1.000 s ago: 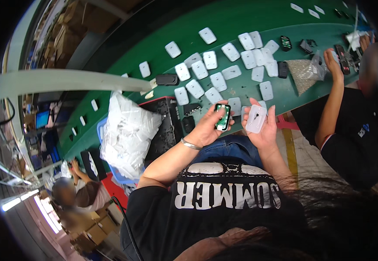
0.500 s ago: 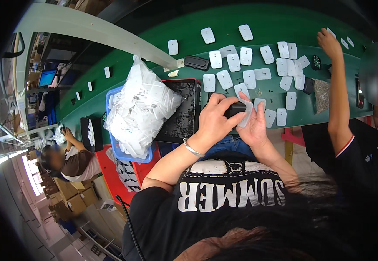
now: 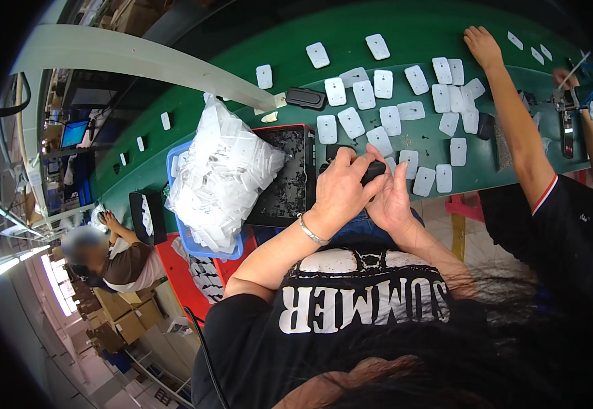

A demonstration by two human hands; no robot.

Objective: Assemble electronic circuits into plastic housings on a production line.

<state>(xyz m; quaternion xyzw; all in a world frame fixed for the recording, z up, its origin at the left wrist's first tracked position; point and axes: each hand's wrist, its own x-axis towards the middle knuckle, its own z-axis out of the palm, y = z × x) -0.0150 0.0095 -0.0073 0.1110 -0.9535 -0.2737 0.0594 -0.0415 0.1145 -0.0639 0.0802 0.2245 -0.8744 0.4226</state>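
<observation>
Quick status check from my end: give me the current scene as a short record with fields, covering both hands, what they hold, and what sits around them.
left hand: closed around a small black rectangular part
right hand: pressed against the same part, fingers up
surface: green conveyor belt strewn with flat white rectangular pieces
left of hands: black tray; clear bag of white pieces in a blue bin
others: a co-worker's arm reaches onto the belt at right

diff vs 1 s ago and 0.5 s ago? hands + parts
A second ago the left hand held a small black part and the right hand a white piece, held apart. Now both hands are pressed together around the black part; the white piece is no longer visible. Unchanged: white pieces spread on the green belt, the bag of white pieces in its blue bin.
</observation>
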